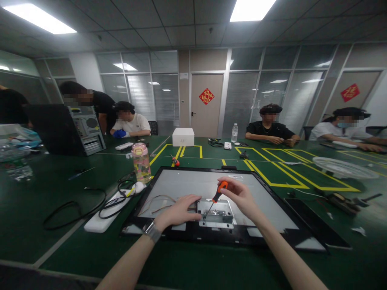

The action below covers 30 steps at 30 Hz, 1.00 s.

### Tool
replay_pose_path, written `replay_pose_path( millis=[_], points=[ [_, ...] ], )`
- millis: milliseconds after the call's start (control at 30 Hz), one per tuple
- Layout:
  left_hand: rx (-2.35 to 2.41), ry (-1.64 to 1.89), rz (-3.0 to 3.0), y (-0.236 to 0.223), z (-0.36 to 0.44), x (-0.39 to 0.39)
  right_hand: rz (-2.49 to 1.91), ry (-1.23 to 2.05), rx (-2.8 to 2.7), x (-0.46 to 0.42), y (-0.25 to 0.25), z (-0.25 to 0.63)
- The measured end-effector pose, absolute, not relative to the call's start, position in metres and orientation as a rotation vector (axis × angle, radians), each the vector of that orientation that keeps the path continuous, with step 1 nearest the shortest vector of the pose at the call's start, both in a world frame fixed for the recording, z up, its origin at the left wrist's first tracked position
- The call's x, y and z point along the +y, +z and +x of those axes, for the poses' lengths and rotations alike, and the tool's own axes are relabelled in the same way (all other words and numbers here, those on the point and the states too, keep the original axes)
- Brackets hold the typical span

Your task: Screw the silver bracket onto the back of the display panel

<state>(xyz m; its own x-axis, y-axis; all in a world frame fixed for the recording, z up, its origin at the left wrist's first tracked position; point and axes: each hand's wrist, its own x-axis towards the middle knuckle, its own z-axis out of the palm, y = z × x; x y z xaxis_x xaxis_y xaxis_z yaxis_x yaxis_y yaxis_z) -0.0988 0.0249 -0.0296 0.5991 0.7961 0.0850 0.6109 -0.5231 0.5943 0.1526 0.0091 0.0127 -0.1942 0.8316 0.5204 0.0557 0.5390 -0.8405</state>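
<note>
My right hand (238, 194) is closed around the orange and black handle of a screwdriver (217, 195). The screwdriver slants down to the left, its tip at a metal bracket (225, 219). That bracket sits on the back of a flat display panel (178, 181) with a black frame, lying on the table. My left hand (181, 210) rests on the panel with its fingers stretched out, the fingertips at the bracket's left edge. Thin wires (157, 199) run over the panel to the left of the bracket. Whether the tip sits in a screw is too small to tell.
Left of the panel are a white power strip (102, 217), black cables (75, 209) and a pink-lidded bottle (141, 163). A black flat piece (317, 221) lies to the right. Farther back are a computer case (87, 131), a white box (183, 137) and several people seated or standing.
</note>
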Motion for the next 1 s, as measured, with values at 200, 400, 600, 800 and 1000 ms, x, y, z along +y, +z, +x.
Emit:
replay_pose_path(
  millis=[200,400,600,800,1000],
  points=[
    [1.110,0.478,2.317,-0.032,-0.100,0.027,-0.782,0.586,-1.706,0.007,0.010,0.148],
    [1.113,0.478,2.320,-0.031,-0.099,0.026,-0.825,0.427,-1.672,0.004,0.010,0.146],
    [1.119,0.483,2.311,-0.033,-0.100,0.027,-0.755,0.377,-1.735,0.001,0.008,0.140],
    [1.113,0.491,2.313,-0.036,-0.100,0.029,-0.832,0.254,-1.638,-0.001,0.005,0.137],
    [1.109,0.481,2.315,-0.033,-0.100,0.027,-0.789,0.484,-1.642,-0.001,0.003,0.134]
  ],
)
